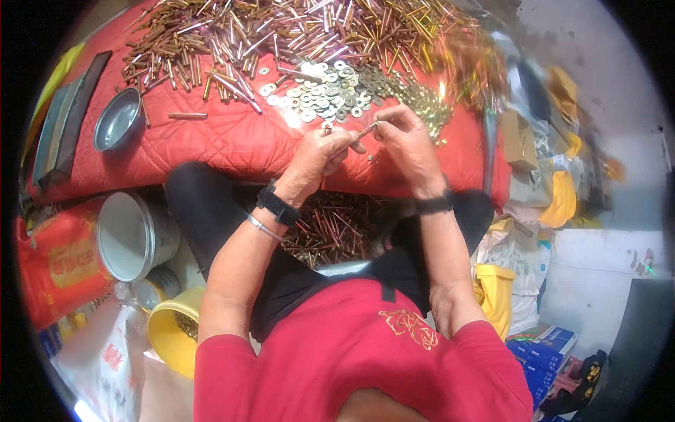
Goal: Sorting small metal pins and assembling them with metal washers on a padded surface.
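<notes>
Over the near edge of a red quilted cover, my left hand [316, 160] is closed round a slim coppery bolt [365, 131], which points right. Another rod-like piece shows below that palm, partly hidden by the fingers. My right hand [413, 146] pinches at the bolt's far end; whatever small part sits between its fingertips is too small to make out. Just beyond the hands lies a heap of flat silver washers [327, 98]. Small brassy pieces [425, 105], perhaps nuts, spread to its right. Behind them is a large pile of similar bolts [281, 35].
A grey metal bowl [119, 121] and a single bolt [188, 115] rest on the red cover [211, 151] at left. More bolts [334, 228] fill a container between my legs. A white bucket [126, 235] and a yellow bucket [172, 337] stand at left; boxes [545, 359] sit lower right.
</notes>
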The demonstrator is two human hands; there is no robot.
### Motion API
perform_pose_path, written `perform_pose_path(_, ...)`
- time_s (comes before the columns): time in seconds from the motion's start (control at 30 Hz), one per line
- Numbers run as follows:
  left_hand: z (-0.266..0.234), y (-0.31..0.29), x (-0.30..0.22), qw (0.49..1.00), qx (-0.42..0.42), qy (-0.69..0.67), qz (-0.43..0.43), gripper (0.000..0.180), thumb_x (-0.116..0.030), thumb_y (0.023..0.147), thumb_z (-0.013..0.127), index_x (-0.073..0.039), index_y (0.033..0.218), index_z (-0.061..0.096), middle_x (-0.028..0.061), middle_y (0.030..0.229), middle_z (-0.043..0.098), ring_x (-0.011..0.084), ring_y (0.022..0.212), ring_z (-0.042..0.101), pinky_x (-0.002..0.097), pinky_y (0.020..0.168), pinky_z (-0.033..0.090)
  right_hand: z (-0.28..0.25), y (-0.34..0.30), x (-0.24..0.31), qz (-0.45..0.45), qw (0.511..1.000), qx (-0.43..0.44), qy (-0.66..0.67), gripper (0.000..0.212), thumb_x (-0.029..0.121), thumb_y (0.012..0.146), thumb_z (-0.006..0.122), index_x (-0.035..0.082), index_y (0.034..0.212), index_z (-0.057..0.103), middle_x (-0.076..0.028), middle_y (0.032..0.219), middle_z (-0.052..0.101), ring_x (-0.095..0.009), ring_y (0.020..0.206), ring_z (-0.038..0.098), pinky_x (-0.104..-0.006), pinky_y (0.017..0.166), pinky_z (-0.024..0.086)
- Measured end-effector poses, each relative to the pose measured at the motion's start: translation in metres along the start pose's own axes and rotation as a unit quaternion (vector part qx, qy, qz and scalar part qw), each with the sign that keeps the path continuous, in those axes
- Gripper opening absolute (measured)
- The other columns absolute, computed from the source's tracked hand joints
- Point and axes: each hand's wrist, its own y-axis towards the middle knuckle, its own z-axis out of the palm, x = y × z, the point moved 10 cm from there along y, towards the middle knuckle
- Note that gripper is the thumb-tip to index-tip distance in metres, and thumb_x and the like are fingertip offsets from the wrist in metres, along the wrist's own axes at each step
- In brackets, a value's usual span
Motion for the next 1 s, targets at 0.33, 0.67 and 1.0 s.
perform_pose_path(0.33, 0.008, 0.003, 0.021, 0.982, 0.086, -0.134, -0.098, 0.024, -0.025, 0.088, 0.058, -0.004, 0.079, 0.064, -0.0098, 0.051, 0.033, 0.0018, 0.041, 0.025, 0.0204, 0.039, 0.016, 0.017, 0.000, 0.031, -0.052, 0.983, 0.050, -0.171, 0.011, -0.002, 0.084, 0.063, 0.001, 0.094, 0.063, -0.003, 0.090, 0.062, -0.010, 0.084, 0.058, -0.0239, 0.076, 0.049)
perform_pose_path(0.67, 0.001, -0.001, -0.008, 0.993, 0.023, 0.116, 0.004, 0.027, -0.026, 0.084, 0.062, -0.005, 0.068, 0.063, -0.0076, 0.047, 0.035, 0.0034, 0.040, 0.028, 0.0217, 0.038, 0.017, 0.022, -0.009, 0.027, 0.007, 0.888, 0.097, -0.449, 0.027, 0.023, 0.096, 0.050, 0.002, 0.080, 0.055, -0.002, 0.070, 0.057, -0.009, 0.063, 0.052, -0.0263, 0.057, 0.042)
perform_pose_path(1.0, -0.003, 0.004, 0.006, 0.998, 0.036, 0.034, -0.037, 0.026, -0.026, 0.085, 0.063, -0.005, 0.069, 0.062, -0.0064, 0.049, 0.041, 0.0029, 0.037, 0.027, 0.0203, 0.036, 0.016, 0.025, -0.007, 0.030, -0.077, 0.924, 0.031, -0.373, 0.025, 0.020, 0.097, 0.046, 0.004, 0.111, 0.058, -0.005, 0.086, 0.058, -0.012, 0.075, 0.054, -0.0262, 0.067, 0.045)
